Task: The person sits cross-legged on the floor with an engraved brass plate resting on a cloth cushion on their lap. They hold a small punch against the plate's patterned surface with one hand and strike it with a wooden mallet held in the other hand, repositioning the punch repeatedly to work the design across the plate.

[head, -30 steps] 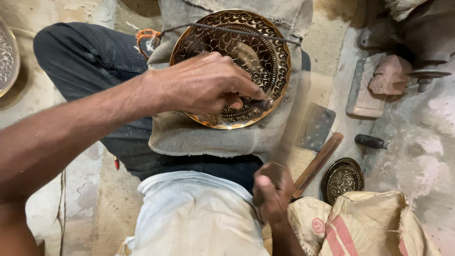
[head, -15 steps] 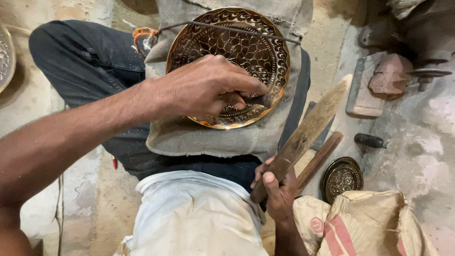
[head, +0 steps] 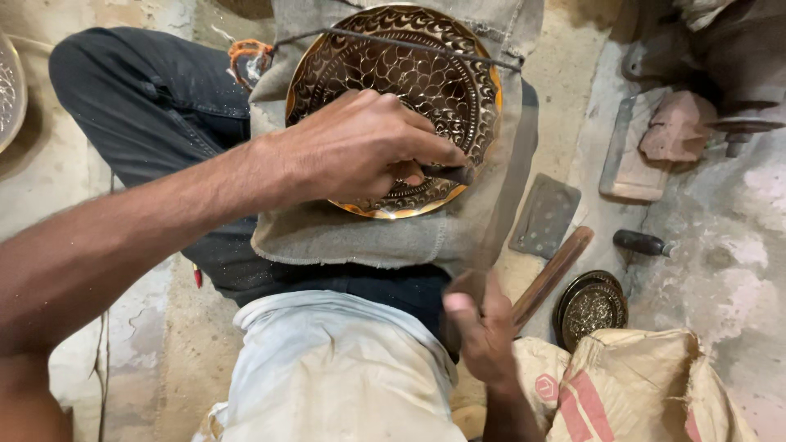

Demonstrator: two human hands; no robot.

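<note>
The round, golden brass plate with dark engraved scale and leaf patterns (head: 426,74) lies face up on a folded piece of coarse grey cloth (head: 368,237) spread over the seated person's lap, its far edge crossed by a thin dark cord. The left hand (head: 360,147) rests on the near half of the plate, fingers closed in a tight grip round a short dark metal punch (head: 450,173) whose tip points at the rim on the right; the heel of the hand presses the plate down onto the cloth. The right hand (head: 483,327) is low and near, clenched round the handle of a long brown wooden mallet (head: 553,274) that slants away to the right over the floor. I judge the plate to be stiff, thin sheet metal, fairly light for its width, and its polished rim looks slippery, so the soft cloth and the weight of the hand are what stop it sliding. It would best be taken by the plain outer rim, both sides at once, as the worked surface could dent or scratch. To the right on the floor lie a flat grey metal slab (head: 544,214), a small dark engraved dish (head: 591,307), and a printed woven sack (head: 647,385).
</note>
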